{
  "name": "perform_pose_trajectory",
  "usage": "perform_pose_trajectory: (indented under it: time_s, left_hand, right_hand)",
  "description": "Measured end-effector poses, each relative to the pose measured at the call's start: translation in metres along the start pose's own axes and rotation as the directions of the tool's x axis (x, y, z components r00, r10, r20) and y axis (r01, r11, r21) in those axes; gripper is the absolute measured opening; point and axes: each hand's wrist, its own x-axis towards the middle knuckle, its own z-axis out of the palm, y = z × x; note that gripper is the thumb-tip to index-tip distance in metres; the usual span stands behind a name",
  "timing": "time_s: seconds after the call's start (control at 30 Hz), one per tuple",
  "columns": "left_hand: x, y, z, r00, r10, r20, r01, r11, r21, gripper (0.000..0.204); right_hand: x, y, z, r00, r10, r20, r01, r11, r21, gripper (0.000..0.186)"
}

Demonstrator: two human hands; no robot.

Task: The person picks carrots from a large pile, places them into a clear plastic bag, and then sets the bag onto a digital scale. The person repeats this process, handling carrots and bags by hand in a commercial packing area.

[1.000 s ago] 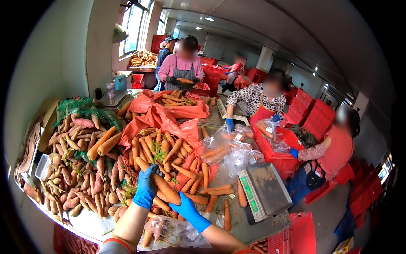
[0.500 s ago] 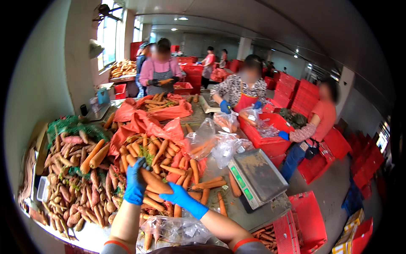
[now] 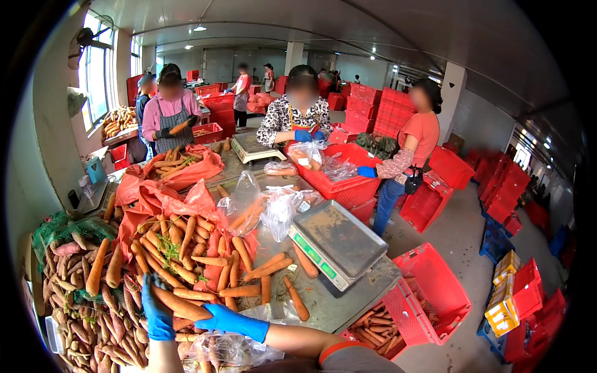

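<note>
A large carrot (image 3: 179, 304) is held between my two blue-gloved hands above the near edge of the carrot pile. My left hand (image 3: 157, 311) wraps its left end, with the thumb along the top. Against the right end press the fingers of my right hand (image 3: 227, 321). Loose carrots (image 3: 186, 239) spill from an orange-red mesh sack (image 3: 146, 202) just beyond my hands. To the left lies a heap of sweet potatoes (image 3: 93, 323), partly under green netting (image 3: 59, 236). Clear plastic bags (image 3: 233, 351) lie below my right forearm.
A weighing scale (image 3: 339, 242) stands on the table to the right, with filled plastic bags (image 3: 283, 211) beside it. Red crates (image 3: 444, 292), one holding carrots, sit off the table's right edge. Co-workers (image 3: 295, 118) stand across the table, by another red crate (image 3: 336, 186).
My view has swung to the right, so the table and people appear farther left. Both hands still hold the carrot, now lower in the picture. The co-worker opposite has brought both gloved hands together at a bag.
</note>
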Motion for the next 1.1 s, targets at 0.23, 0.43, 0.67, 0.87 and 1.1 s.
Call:
perform_pose_trajectory:
  time_s: [0.23, 0.43, 0.67, 0.87, 1.1]
  left_hand:
    - [-0.068, -0.048, 0.041, 0.967, -0.247, 0.067, 0.245, 0.969, 0.031, 0.03]
    - [-0.01, -0.005, -0.002, 0.998, 0.033, 0.055, -0.036, 0.997, 0.064, 0.023]
    - [-0.013, 0.0, -0.017, 0.996, 0.081, -0.025, -0.082, 0.996, -0.025, 0.021]
    - [-0.018, 0.01, -0.008, 0.997, 0.025, 0.079, -0.023, 1.0, -0.015, 0.028]
    - [-0.03, 0.011, -0.007, 0.99, 0.113, 0.088, -0.096, 0.98, -0.172, 0.021]
  right_hand:
    - [0.009, 0.018, -0.014, 0.998, 0.048, -0.048, -0.039, 0.985, 0.17, 0.038]
    - [-0.016, 0.008, -0.006, 0.998, 0.048, -0.047, -0.051, 0.997, -0.058, 0.044]
    - [-0.028, -0.001, -0.015, 0.975, 0.205, 0.083, -0.202, 0.979, -0.034, 0.053]
    - [-0.026, -0.003, -0.017, 0.984, 0.148, 0.095, -0.15, 0.989, 0.011, 0.047]
    - [-0.022, 0.01, -0.032, 0.986, -0.135, 0.094, 0.14, 0.989, -0.052, 0.044]
